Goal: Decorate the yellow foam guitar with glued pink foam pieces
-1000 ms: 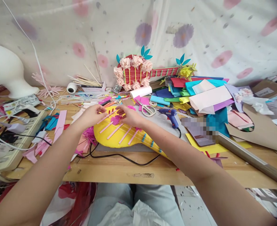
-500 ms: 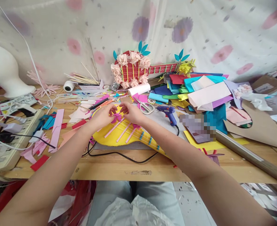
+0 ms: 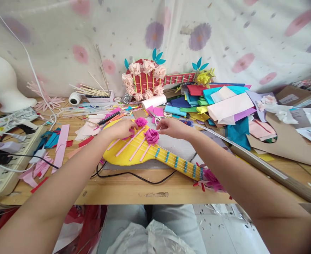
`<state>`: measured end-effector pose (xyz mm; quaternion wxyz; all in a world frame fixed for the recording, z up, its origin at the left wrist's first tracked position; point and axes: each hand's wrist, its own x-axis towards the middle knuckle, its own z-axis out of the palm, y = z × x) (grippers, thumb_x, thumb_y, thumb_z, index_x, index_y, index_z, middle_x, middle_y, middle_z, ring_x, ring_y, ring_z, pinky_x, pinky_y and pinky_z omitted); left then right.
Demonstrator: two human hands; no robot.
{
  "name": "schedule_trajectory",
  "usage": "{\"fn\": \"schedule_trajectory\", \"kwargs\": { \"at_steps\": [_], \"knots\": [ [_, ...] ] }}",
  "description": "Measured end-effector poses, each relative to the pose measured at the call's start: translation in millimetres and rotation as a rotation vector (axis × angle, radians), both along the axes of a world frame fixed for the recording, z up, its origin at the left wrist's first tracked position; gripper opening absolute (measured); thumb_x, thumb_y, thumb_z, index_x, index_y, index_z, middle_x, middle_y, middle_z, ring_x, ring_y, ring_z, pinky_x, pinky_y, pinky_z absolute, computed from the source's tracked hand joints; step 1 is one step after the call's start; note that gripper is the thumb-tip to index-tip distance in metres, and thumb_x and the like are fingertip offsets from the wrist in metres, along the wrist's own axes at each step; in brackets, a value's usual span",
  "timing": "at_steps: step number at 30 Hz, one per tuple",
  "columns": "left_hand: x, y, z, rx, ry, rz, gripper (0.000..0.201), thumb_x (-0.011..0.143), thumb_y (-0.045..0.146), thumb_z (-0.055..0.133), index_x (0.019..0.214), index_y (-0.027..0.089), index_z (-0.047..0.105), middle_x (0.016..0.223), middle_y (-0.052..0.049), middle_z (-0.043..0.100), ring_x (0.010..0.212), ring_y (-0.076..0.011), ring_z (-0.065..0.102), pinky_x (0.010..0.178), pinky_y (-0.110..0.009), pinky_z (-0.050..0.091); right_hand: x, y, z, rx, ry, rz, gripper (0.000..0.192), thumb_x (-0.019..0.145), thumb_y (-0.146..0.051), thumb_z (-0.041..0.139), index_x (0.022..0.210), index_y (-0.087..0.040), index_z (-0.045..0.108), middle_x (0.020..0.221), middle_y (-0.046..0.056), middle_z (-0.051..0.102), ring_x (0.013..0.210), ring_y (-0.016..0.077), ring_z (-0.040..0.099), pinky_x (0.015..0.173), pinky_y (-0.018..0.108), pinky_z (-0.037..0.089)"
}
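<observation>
A yellow toy guitar (image 3: 123, 157) of felt or paper, with pink strips and blue frets, lies slanted in front of me. My left hand (image 3: 123, 128) is over its upper left edge, fingers curled on a bit of magenta paper flower (image 3: 132, 132) that they mostly hide. Two magenta paper roses (image 3: 151, 136) sit along the upper edge, right of that hand. My right hand (image 3: 169, 127) hovers right of the roses with thumb and fingertips pinched together; what they hold, if anything, is too small to make out. Behind its fingertips are the scissors (image 3: 157, 119), partly covered.
A red flowered guitar (image 3: 147, 83) leans at the back. Coloured sheets (image 3: 229, 106) pile up at right, beside a long tube (image 3: 271, 169). The blue glue gun (image 3: 188, 123) is mostly behind my right arm. A power strip (image 3: 20, 169) and a black cable (image 3: 134, 174) lie left and front.
My right hand has moved right, away from my left hand, uncovering the two magenta roses. My left hand has stayed near the upper left edge. The view has shifted slightly.
</observation>
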<state>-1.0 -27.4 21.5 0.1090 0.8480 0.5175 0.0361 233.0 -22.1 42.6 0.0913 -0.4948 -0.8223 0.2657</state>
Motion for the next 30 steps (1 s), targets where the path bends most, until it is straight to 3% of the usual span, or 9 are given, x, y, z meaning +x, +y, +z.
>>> {"fn": "schedule_trajectory", "kwargs": {
  "at_steps": [7,13,16,20,24,27,30],
  "knots": [
    [-1.0,-0.4,4.2,-0.106,-0.072,0.122,0.012,0.065,0.018,0.053,0.073,0.02,0.062,0.078,-0.001,0.067,0.07,-0.0153,0.059,0.06,-0.022,0.041,46.1,-10.4,9.4,-0.053,-0.292,-0.032,0.018,0.077,-0.034,0.059,0.086,-0.02,0.064,0.081,0.002,0.065,0.068,0.0141,0.056,0.056,0.024,0.035],
    [-4.8,-3.9,4.3,-0.075,-0.126,0.165,0.013,0.066,0.015,0.048,0.068,0.02,0.06,0.071,0.001,0.065,0.064,-0.0141,0.057,0.057,-0.024,0.038,108.8,-7.5,-25.5,-0.19,-0.264,-0.064,0.028,0.076,-0.044,0.054,0.086,-0.019,0.063,0.077,0.004,0.065,0.072,0.0169,0.058,0.059,0.026,0.037],
    [-5.8,-4.4,5.8,0.016,-0.165,0.183,0.01,0.066,0.017,0.051,0.067,0.02,0.061,0.074,0.0,0.065,0.066,-0.0143,0.055,0.058,-0.025,0.037,128.1,-7.6,-40.3,-0.2,-0.388,-0.142,0.032,0.078,-0.05,0.05,0.078,-0.019,0.059,0.076,0.005,0.064,0.072,0.0187,0.057,0.057,0.027,0.035],
    [-6.3,-3.5,7.1,0.015,-0.331,0.217,0.008,0.067,0.024,0.055,0.069,0.019,0.061,0.071,0.0,0.063,0.065,-0.0141,0.054,0.059,-0.025,0.039,133.8,-5.8,-39.6,-0.23,-0.576,-0.166,0.035,0.08,-0.051,0.048,0.077,-0.018,0.055,0.081,0.01,0.065,0.074,0.022,0.058,0.057,0.029,0.034],
    [-0.9,-2.1,4.1,-0.025,-0.574,0.265,0.014,0.066,0.03,0.059,0.072,0.017,0.057,0.07,-0.001,0.06,0.065,-0.014,0.055,0.059,-0.025,0.042,130.4,0.5,-34.0,-0.117,-0.678,-0.223,0.041,0.079,-0.048,0.052,0.095,-0.011,0.055,0.095,0.018,0.064,0.085,0.027,0.059,0.063,0.031,0.037],
    [7.0,-2.6,-0.5,-0.012,-0.693,0.303,0.019,0.064,0.03,0.062,0.077,0.017,0.055,0.072,0.0,0.06,0.064,-0.0131,0.055,0.059,-0.025,0.042,128.7,10.6,-41.7,0.035,-0.55,-0.222,0.05,0.079,-0.049,0.053,0.108,-0.007,0.053,0.105,0.023,0.061,0.092,0.0287,0.058,0.069,0.032,0.04],
    [16.1,-6.7,-3.4,0.014,-0.762,0.333,0.019,0.064,0.027,0.064,0.078,0.017,0.055,0.074,0.0,0.06,0.065,-0.0122,0.055,0.059,-0.025,0.042,127.0,25.8,-58.1,0.106,-0.321,-0.199,0.045,0.076,-0.05,0.056,0.104,-0.015,0.058,0.101,0.015,0.064,0.089,0.0256,0.06,0.069,0.03,0.042]
  ]
}}
